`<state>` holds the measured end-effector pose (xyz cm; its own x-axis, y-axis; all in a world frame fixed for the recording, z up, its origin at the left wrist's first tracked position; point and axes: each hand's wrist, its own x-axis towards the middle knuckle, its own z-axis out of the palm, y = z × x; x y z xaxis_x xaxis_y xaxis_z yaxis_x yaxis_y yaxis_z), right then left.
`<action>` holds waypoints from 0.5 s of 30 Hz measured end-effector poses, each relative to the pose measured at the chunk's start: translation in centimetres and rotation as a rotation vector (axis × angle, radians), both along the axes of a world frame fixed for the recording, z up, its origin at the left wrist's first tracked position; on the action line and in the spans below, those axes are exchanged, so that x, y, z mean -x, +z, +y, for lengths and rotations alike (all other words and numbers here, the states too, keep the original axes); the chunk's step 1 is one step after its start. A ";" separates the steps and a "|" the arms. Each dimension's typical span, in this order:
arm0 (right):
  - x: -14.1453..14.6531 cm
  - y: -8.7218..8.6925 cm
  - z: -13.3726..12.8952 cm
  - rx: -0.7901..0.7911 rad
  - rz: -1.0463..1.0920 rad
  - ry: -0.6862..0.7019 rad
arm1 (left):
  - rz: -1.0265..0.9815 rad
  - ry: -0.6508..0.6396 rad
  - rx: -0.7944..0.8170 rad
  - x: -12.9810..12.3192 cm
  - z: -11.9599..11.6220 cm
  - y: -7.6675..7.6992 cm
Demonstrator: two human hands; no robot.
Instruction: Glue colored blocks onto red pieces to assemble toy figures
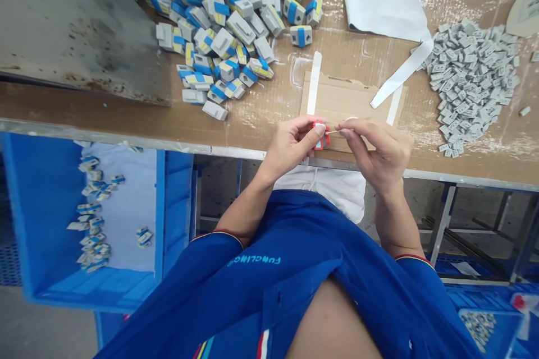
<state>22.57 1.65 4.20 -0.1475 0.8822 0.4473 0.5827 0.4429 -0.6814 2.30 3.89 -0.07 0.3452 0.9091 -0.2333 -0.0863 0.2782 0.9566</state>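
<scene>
Near the table's front edge, my left hand (pixel 290 143) is closed around a small red block (pixel 317 142) with a pale grey part in it. My right hand (pixel 379 148) pinches a thin, light-coloured stick (pixel 334 132) between thumb and fingertips. The stick's far end meets the red block beside my left thumb; the exact contact spot is too small to make out. Both hands are over the front of a cardboard sheet (pixel 347 95), which has white tape strips (pixel 314 84) at its sides.
Grey housings (pixel 240 28) with blue and yellow bands are heaped at the back left, beside a metal box (pixel 84 28). Small grey pieces (pixel 475 78) are piled at right, near a white sheet (pixel 385 5). Below left stands a blue crate (pixel 172 207) holding banded housings.
</scene>
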 end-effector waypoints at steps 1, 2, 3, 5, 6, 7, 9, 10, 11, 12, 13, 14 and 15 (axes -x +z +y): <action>0.0 0.0 0.1 -0.002 0.000 0.004 | -0.002 -0.004 0.001 0.0 0.0 0.0; 0.0 0.0 0.1 -0.006 0.004 0.013 | -0.004 -0.008 0.003 0.0 0.0 0.1; 0.0 0.1 0.2 -0.011 0.011 0.028 | -0.007 -0.009 0.006 0.0 0.1 0.1; -0.2 0.2 0.2 -0.017 0.028 0.071 | -0.014 -0.007 0.016 -0.1 0.1 0.2; -0.3 0.3 0.2 -0.010 0.030 0.088 | -0.016 -0.003 0.024 -0.1 0.1 0.3; -0.4 0.3 0.2 0.002 0.028 0.099 | -0.017 -0.001 0.033 -0.2 0.2 0.4; -0.5 0.3 0.3 0.029 0.012 0.106 | -0.017 -0.003 0.048 -0.2 0.2 0.5; -0.5 0.3 0.4 0.037 0.005 0.096 | -0.017 -0.005 0.052 -0.2 0.2 0.6; -0.5 0.2 0.5 0.039 0.001 0.082 | -0.018 -0.006 0.053 -0.3 0.2 0.6; -0.4 0.2 0.6 0.036 -0.002 0.068 | -0.020 -0.007 0.054 -0.3 0.2 0.6; -0.4 0.1 0.7 0.031 -0.004 0.059 | -0.022 -0.004 0.056 -0.3 0.2 0.6; -0.3 0.1 0.7 0.022 -0.002 0.059 | -0.024 0.001 0.062 -0.3 0.2 0.6; -0.2 0.2 0.7 0.010 0.004 0.068 | -0.028 0.006 0.070 -0.3 0.2 0.6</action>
<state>22.81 2.33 4.36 -0.2058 0.8745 0.4392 0.5485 0.4748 -0.6883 2.61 4.07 0.51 0.3473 0.8929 -0.2866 -0.1145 0.3437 0.9321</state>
